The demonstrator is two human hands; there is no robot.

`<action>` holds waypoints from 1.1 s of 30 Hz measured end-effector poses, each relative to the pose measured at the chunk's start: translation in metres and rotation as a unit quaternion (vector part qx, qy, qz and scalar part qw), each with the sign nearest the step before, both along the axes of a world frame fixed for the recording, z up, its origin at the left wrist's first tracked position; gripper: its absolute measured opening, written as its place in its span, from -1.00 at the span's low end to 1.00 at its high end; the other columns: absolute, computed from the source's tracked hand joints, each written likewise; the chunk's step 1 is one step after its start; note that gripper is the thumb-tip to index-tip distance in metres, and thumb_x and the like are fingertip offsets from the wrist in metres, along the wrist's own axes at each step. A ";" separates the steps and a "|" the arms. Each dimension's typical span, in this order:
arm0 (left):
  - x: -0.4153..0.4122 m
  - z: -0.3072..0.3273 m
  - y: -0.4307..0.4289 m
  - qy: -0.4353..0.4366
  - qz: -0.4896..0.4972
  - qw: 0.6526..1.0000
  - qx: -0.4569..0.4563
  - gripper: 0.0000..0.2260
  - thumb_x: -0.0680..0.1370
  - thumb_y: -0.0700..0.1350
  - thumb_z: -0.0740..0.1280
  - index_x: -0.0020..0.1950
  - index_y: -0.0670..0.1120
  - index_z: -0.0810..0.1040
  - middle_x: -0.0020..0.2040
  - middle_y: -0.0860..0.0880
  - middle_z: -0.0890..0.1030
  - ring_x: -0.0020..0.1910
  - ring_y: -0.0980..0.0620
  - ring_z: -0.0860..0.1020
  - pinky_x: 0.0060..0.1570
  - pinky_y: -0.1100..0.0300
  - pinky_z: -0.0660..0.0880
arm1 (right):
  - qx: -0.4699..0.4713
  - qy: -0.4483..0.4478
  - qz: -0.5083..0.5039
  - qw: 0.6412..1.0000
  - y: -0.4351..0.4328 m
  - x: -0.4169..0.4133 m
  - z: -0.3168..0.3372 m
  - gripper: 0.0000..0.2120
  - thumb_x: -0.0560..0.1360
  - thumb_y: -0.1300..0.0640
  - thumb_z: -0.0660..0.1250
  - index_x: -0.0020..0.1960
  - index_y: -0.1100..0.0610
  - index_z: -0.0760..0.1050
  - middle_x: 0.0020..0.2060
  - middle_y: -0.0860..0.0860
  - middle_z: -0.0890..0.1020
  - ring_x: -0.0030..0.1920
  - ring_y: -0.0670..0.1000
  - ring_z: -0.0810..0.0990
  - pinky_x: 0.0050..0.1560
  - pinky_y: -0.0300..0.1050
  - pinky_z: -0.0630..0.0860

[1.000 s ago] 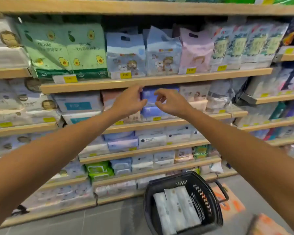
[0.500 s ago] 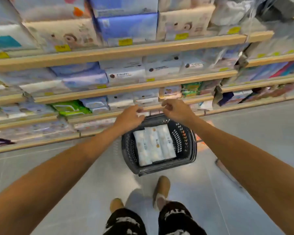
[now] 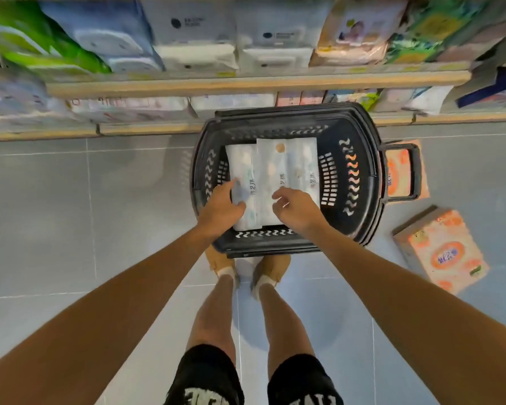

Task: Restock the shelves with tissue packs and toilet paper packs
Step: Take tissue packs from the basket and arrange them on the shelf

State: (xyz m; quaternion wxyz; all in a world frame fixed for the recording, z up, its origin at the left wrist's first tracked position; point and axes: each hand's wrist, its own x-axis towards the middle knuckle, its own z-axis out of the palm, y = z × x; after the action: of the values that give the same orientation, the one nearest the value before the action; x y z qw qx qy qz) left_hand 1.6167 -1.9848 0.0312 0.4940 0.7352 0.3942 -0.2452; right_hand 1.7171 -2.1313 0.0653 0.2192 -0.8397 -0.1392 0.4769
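A black plastic basket (image 3: pixel 360 176) stands on the grey floor right in front of my feet. Inside it lie white tissue packs (image 3: pixel 287 168) side by side. My left hand (image 3: pixel 221 209) rests on the leftmost pack's near end, fingers spread over it. My right hand (image 3: pixel 295 207) hovers over the near end of the middle packs, fingers curled and apart, holding nothing that I can see. Above the basket, the low wooden shelves (image 3: pixel 246 83) are filled with tissue and toilet paper packs.
An orange tissue pack (image 3: pixel 441 252) lies on the floor to the right of the basket. Another orange pack (image 3: pixel 400 171) lies under the basket's right handle. My feet (image 3: pixel 246 267) stand just behind the basket. Grey floor tiles stretch away on the left.
Both hands have come down from the upper shelf into the basket. My view has tilted from the shelves down to the floor, and the hands now reach the packs.
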 end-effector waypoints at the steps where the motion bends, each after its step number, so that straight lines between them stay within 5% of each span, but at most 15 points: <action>1: 0.000 -0.028 0.000 -0.001 0.000 1.000 -0.012 -0.43 0.43 0.08 0.30 0.43 0.02 0.33 0.32 0.07 0.46 0.27 0.05 0.46 0.31 -0.02 0.42 | -0.003 0.000 -0.013 1.000 0.003 -0.003 -0.020 -0.73 0.54 0.17 0.19 0.21 0.11 0.50 0.02 0.06 0.57 -0.12 0.08 0.59 -0.04 -0.05 0.56; 5: 0.013 -0.104 -0.004 0.017 0.011 1.000 -0.004 -0.32 0.38 0.06 0.27 0.49 -0.07 0.25 0.43 -0.13 0.34 0.38 -0.09 0.38 0.33 -0.04 0.38 | -0.014 -0.001 -0.062 0.998 0.014 -0.008 -0.097 -0.70 0.52 0.18 0.16 0.21 0.12 0.50 -0.07 0.01 0.58 -0.25 0.02 0.55 -0.17 -0.10 0.50; 9: 0.026 -0.155 -0.016 0.029 0.015 0.998 0.046 -0.31 0.55 -0.10 0.30 0.57 0.00 -0.02 0.56 -0.17 -0.10 0.53 -0.15 0.09 0.39 0.13 0.20 | -0.010 -0.016 -0.084 0.996 0.016 -0.009 -0.151 -0.68 0.53 0.20 0.16 0.25 0.12 0.49 0.02 0.06 0.61 -0.09 0.07 0.59 -0.02 -0.02 0.56; 12: 0.032 -0.185 -0.026 0.032 0.016 0.998 0.061 -0.23 0.55 -0.10 0.31 0.56 0.05 -0.16 0.55 -0.14 -0.28 0.55 -0.17 -0.12 0.44 0.05 0.12 | -0.002 -0.027 -0.104 0.994 0.011 -0.010 -0.174 -0.68 0.54 0.20 0.16 0.27 0.12 0.48 0.05 0.05 0.62 -0.09 0.01 0.56 0.00 -0.08 0.53; 17: 0.044 -0.214 -0.030 0.053 0.030 0.997 0.047 -0.01 0.46 -0.01 0.43 0.50 0.16 -0.36 0.52 -0.13 -0.40 0.53 -0.26 -0.13 0.39 -0.15 0.21 | 0.015 -0.045 -0.149 0.988 0.003 -0.009 -0.192 -0.69 0.56 0.22 0.17 0.26 0.14 0.50 0.04 0.06 0.62 -0.11 -0.04 0.54 0.03 -0.11 0.52; 21: 0.046 -0.221 -0.019 0.115 0.082 0.988 0.070 0.08 0.41 0.01 0.48 0.47 0.19 -0.41 0.54 -0.13 -0.29 0.48 -0.31 0.07 0.34 -0.14 0.29 | 0.021 -0.035 -0.147 0.988 0.004 -0.008 -0.195 -0.69 0.56 0.22 0.16 0.27 0.14 0.48 0.02 0.04 0.61 -0.11 0.03 0.58 0.00 -0.03 0.56; 26: 0.043 -0.217 -0.011 0.107 0.109 0.983 0.103 0.03 0.42 -0.02 0.45 0.50 0.17 -0.37 0.39 -0.19 0.13 0.23 -0.24 0.33 -0.07 0.07 0.32 | 0.039 -0.035 -0.159 0.986 0.010 -0.003 -0.190 -0.69 0.54 0.24 0.17 0.24 0.13 0.50 0.00 0.04 0.61 -0.11 0.01 0.57 -0.05 -0.07 0.54; 33: 0.045 -0.163 -0.002 0.059 0.123 0.985 0.110 0.02 0.41 -0.03 0.44 0.48 0.24 -0.35 0.34 -0.17 0.15 0.21 -0.17 0.33 -0.02 0.05 0.38 | 0.041 -0.036 -0.163 0.985 0.005 0.001 -0.161 -0.70 0.56 0.22 0.16 0.27 0.12 0.47 -0.03 -0.02 0.57 -0.12 0.00 0.57 -0.08 -0.18 0.47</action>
State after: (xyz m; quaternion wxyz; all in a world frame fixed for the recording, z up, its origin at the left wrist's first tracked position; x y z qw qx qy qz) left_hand 1.6618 -1.9867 -0.1323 0.4128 0.7152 0.5342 -0.1807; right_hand 1.7177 -2.1258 -0.0953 0.3228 -0.8581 -0.0278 0.3984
